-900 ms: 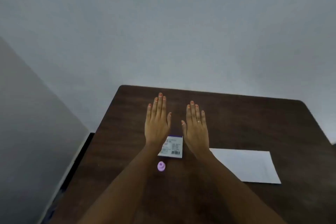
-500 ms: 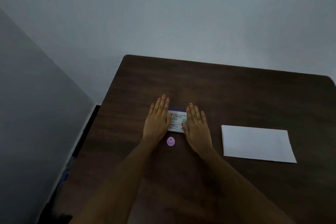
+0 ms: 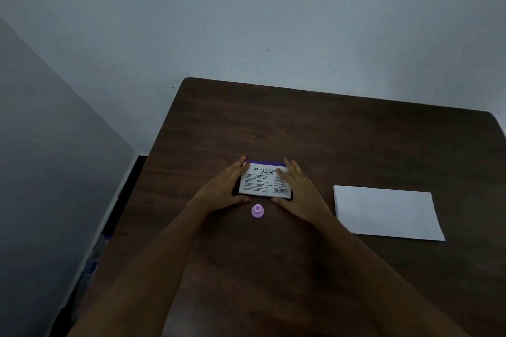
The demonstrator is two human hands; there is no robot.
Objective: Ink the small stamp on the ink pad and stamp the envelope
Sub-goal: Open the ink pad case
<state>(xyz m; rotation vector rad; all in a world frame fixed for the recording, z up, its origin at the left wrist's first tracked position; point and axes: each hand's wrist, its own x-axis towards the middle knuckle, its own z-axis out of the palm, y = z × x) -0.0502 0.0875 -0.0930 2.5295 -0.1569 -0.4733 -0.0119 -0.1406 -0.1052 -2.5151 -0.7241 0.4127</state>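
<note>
The ink pad (image 3: 264,182) is a small closed box with a white printed label and a purple edge, lying mid-table. My left hand (image 3: 223,189) grips its left side and my right hand (image 3: 299,191) grips its right side, fingers along the far edge and thumbs at the near edge. The small lilac stamp (image 3: 257,211) stands upright just in front of the pad, between my two thumbs, untouched. The white envelope (image 3: 386,212) lies flat to the right of my right hand.
The dark wooden table (image 3: 328,131) has its far edge against a pale wall and its left edge beside a grey panel (image 3: 54,159). A dark gap with the floor shows at the left.
Both hands came back from flat on the table beyond the pad and closed on its two sides. The view tilted down and moved closer.
</note>
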